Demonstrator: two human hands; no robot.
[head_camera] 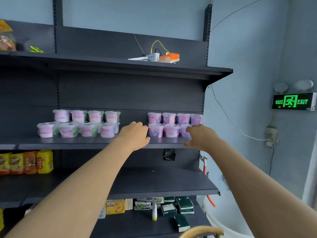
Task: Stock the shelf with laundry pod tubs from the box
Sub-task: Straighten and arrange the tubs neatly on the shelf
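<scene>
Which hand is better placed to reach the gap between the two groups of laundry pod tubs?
Probably left: the left hand is in the gap, beside the right tub group; the right hand is at that group's far end.

One head-worn wide-angle view (lines bow at edges) faces forward, roughly level, at the shelf unit [130, 93], near enough that left hand [135, 134] and right hand [199, 136] reach its middle shelf [77, 143] at frame centre.

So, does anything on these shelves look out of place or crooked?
Yes. On the bottom shelf, one dark green pack lies alone and turned, away from the stacked green packs. On the top shelf, a white device with a yellow cable looks unlike stock. The tubs stand upright.
</scene>
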